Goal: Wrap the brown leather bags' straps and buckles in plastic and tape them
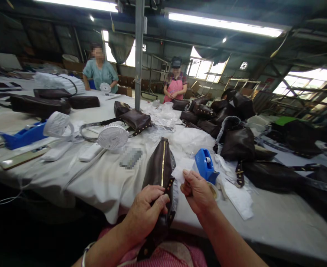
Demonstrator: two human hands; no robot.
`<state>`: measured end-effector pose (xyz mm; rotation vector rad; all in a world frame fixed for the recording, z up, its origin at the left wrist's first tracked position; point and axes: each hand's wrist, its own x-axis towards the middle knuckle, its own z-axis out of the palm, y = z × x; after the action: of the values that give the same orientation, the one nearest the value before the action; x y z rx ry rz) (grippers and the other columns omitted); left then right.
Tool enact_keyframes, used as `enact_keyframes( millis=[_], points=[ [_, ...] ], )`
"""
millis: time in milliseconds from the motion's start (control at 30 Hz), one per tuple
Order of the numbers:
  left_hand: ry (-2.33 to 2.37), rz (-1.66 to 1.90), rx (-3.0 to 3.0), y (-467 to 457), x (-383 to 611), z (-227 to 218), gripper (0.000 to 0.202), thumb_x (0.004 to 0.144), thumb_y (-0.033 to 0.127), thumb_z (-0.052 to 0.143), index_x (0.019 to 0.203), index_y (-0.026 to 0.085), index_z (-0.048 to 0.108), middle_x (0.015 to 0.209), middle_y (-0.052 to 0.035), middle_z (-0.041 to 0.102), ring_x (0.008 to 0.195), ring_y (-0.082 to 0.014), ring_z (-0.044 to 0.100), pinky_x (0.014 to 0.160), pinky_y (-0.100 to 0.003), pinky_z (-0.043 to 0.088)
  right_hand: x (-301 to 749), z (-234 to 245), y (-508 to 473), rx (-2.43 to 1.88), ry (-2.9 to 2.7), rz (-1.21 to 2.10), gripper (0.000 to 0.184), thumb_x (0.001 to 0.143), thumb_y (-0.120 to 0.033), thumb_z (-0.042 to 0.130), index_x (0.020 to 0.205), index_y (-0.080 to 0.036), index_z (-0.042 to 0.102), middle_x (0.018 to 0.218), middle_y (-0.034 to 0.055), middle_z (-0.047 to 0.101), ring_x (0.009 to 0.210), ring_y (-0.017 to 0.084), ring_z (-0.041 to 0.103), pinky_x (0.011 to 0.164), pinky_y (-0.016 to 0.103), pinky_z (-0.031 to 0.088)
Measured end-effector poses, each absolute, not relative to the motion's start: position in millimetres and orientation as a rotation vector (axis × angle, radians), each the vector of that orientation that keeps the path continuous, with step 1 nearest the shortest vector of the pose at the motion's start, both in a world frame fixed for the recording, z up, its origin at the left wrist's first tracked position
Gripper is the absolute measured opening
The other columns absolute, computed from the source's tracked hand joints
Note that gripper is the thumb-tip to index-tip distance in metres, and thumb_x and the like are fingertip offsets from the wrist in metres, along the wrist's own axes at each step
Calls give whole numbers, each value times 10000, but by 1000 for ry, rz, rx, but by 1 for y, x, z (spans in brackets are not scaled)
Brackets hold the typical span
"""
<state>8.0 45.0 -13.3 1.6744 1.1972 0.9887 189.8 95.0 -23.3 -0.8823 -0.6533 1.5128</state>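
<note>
A dark brown leather bag (155, 163) with a gold zipper (163, 163) lies lengthwise before me, its near end over the table edge. My left hand (149, 205) is closed on the near part of the bag, thumb and fingers across its top beside the zipper. A strip with gold studs and clear plastic film (175, 194) run along the bag's right side. My right hand (198, 191) is pinched just right of the bag, with a thin white sheet (181, 170) at its fingertips. Behind that hand stands a blue tape dispenser (203, 163); a tape roll (212, 190) is partly hidden.
More dark bags (238, 142) are piled on the right. White fans (113, 137), a phone (24, 157) and another blue dispenser (24, 135) occupy the left. A metal post (139, 55) rises beyond the bags. Two people stand across the table (96, 196).
</note>
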Motion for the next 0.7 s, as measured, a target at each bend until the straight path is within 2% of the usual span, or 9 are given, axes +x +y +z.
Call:
enact_keyframes(
  millis=[167, 333, 400, 700],
  points=[
    [1184, 977, 1700, 45, 8, -12, 386, 943, 309, 521, 588, 214, 640, 844, -39, 725, 1032, -213, 624, 953, -298, 437, 188, -26, 93, -868, -670, 1504, 401, 726, -338, 836, 629, -174, 483, 514, -90, 363, 441, 40, 261, 426, 213, 183],
    [1186, 982, 1714, 43, 8, -15, 382, 941, 303, 525, 585, 221, 634, 776, -25, 703, 1057, -211, 613, 947, -291, 434, 185, -25, 92, -886, -717, 1462, 395, 733, -360, 829, 633, -174, 495, 522, -85, 373, 461, 47, 265, 442, 217, 194],
    [1187, 980, 1715, 43, 8, -17, 375, 938, 302, 529, 591, 221, 645, 818, -26, 713, 1056, -209, 614, 944, -291, 437, 184, -25, 91, -902, -773, 1425, 383, 748, -380, 816, 635, -175, 513, 522, -81, 372, 472, 54, 273, 454, 223, 204],
    [1168, 972, 1738, 44, 8, -19, 368, 941, 297, 530, 609, 217, 666, 919, -38, 731, 1034, -202, 620, 939, -296, 448, 199, -25, 83, -1167, -1304, 1011, 381, 797, -460, 747, 599, -176, 588, 572, -34, 464, 565, 109, 364, 558, 270, 307]
  ],
)
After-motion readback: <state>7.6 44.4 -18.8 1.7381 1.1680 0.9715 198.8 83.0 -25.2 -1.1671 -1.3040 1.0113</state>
